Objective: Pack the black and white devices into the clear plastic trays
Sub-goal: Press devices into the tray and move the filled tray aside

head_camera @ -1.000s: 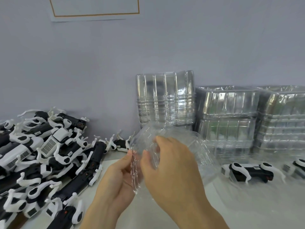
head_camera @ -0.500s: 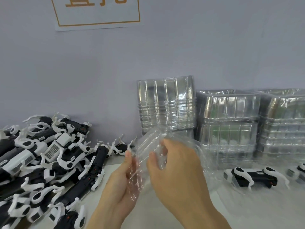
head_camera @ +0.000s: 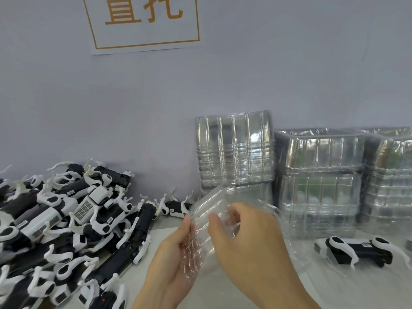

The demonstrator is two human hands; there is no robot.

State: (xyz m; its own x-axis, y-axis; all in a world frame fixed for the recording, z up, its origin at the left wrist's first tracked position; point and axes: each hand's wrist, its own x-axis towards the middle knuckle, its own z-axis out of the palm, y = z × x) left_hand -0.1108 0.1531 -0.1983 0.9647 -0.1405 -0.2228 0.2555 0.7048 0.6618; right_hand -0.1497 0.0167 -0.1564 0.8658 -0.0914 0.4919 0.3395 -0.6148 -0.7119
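I hold a clear plastic tray [head_camera: 214,204] tilted up in front of me, above the table. My left hand [head_camera: 174,259] supports its near edge from the left, fingers along the plastic. My right hand [head_camera: 249,241] grips the same tray, thumb and fingers curled over its edge. A large heap of black and white devices [head_camera: 66,224] covers the table's left side. One single device [head_camera: 356,250] lies at the right on a clear sheet.
Stacks of clear trays [head_camera: 318,179] stand against the grey wall at the back right, with one tray stack [head_camera: 234,150] set upright on its side. A white sign with orange characters [head_camera: 142,21] hangs on the wall. White table surface [head_camera: 156,228] shows between heap and hands.
The view has tilted upward, so everything sits lower in frame and more of the wall sign shows. My hands keep hold of the tray, which has turned slightly.
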